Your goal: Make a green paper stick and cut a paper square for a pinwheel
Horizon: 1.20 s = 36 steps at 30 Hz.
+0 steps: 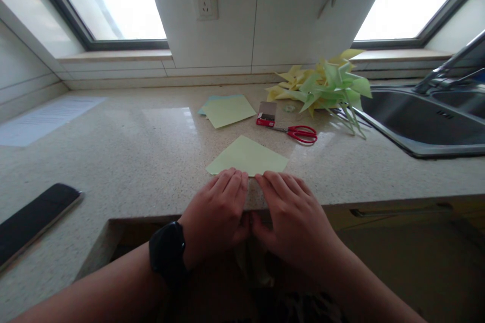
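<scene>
A light green sheet of paper (pixel 248 155), folded into a triangle, lies near the front edge of the counter with one corner pointing away from me. My left hand (pixel 217 207), with a black watch on the wrist, presses its closed fingertips on the paper's near folded edge, left of the middle. Just to the right, my right hand (pixel 293 209) has its fingers together on the same edge. Both thumbs hang below the counter edge, close to each other. My fingers hide part of the fold.
Beyond the paper lie more coloured sheets (pixel 230 110), a small open red box (pixel 265 115) and red-handled scissors (pixel 301 134). Paper pinwheels (pixel 328 83) are heaped at the back right, beside a steel sink (pixel 409 121). At left are a dark phone (pixel 36 219) and a printed sheet (pixel 45 118).
</scene>
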### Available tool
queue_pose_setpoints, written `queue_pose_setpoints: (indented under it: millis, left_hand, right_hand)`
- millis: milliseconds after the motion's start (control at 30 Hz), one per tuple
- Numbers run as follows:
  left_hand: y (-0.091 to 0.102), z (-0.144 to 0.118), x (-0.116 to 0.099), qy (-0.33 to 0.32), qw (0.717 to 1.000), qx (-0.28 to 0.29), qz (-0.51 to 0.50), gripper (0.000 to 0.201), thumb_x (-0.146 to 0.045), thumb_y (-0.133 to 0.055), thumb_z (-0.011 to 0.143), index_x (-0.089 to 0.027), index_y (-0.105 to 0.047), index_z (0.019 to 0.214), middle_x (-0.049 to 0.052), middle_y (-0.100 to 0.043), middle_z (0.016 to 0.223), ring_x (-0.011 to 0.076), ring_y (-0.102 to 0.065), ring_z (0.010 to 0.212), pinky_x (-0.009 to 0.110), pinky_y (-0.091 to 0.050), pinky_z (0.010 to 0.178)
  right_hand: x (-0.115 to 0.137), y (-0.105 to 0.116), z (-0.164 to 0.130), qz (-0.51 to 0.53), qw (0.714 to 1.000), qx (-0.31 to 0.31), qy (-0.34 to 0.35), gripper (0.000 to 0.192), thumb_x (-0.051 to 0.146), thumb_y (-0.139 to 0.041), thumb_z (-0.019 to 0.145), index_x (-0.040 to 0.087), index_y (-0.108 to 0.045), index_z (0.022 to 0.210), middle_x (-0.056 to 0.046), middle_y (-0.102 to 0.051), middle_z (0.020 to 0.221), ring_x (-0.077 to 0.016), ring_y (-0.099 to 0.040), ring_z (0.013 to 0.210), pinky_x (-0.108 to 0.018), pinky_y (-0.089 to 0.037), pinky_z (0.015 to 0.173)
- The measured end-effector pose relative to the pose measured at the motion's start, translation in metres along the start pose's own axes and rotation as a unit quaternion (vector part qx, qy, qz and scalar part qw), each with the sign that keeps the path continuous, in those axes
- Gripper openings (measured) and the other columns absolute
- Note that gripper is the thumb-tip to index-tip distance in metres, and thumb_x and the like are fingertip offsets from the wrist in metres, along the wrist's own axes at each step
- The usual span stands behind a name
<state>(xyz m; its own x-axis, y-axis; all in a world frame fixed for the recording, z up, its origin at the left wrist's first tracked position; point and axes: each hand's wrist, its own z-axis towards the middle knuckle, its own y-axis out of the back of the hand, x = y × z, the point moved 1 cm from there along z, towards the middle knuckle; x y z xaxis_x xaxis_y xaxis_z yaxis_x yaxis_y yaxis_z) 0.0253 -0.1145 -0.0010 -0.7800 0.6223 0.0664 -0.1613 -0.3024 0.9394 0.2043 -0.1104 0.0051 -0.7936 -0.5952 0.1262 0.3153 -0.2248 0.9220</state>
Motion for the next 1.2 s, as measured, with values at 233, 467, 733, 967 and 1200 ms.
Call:
queue_pose_setpoints:
  millis: [233,467,733,967,1200]
  left_hand:
    - [0.001,0.002,0.0,0.009,1.0,0.01,0.0,0.067,-0.033,-0.059,0.081,0.007,-0.055,0.134,0.029,-0.063,0.128,0.0419,-0.059,0.12,0.052,-0.052,0.104]
    - [-0.002,0.002,-0.001,0.009,1.0,0.021,-0.002,0.07,-0.032,-0.057,0.082,0.009,-0.05,0.138,0.031,-0.059,0.135,0.0443,-0.054,0.128,0.053,-0.048,0.108]
    - [-0.002,0.002,0.002,0.012,0.999,0.028,-0.027,0.075,-0.031,-0.06,0.08,0.01,-0.046,0.141,0.032,-0.05,0.142,0.0454,-0.045,0.136,0.053,-0.044,0.113]
    - [0.004,0.002,0.005,0.027,0.998,0.026,-0.052,0.072,-0.031,-0.065,0.08,0.002,-0.047,0.142,0.024,-0.055,0.131,0.0375,-0.053,0.123,0.051,-0.052,0.106]
    - [0.007,-0.007,-0.001,0.001,0.999,-0.002,-0.052,0.051,-0.021,-0.059,0.088,-0.004,-0.056,0.137,0.018,-0.064,0.125,0.033,-0.06,0.115,0.05,-0.054,0.102]
  right_hand:
    - [-0.006,0.003,0.002,0.027,1.0,0.012,0.003,0.049,0.033,-0.064,0.081,0.012,-0.062,0.125,-0.014,-0.063,0.125,-0.0325,-0.056,0.115,-0.049,-0.043,0.104]
    - [-0.01,0.001,0.002,0.027,1.0,0.014,0.009,0.056,0.034,-0.064,0.082,0.01,-0.059,0.131,-0.016,-0.061,0.129,-0.0333,-0.054,0.118,-0.05,-0.043,0.105]
    - [-0.009,-0.005,-0.003,0.006,1.0,-0.002,-0.002,0.065,0.037,-0.065,0.081,0.01,-0.056,0.138,-0.017,-0.058,0.132,-0.0352,-0.053,0.117,-0.051,-0.043,0.103]
    - [-0.009,-0.001,-0.002,0.013,1.0,0.001,0.015,0.059,0.035,-0.064,0.082,0.008,-0.059,0.134,-0.017,-0.061,0.125,-0.0348,-0.053,0.113,-0.051,-0.044,0.101]
    - [-0.01,0.001,-0.024,0.032,0.999,-0.023,0.034,0.045,0.021,-0.06,0.089,0.01,-0.059,0.132,-0.014,-0.062,0.116,-0.031,-0.054,0.105,-0.048,-0.045,0.095]
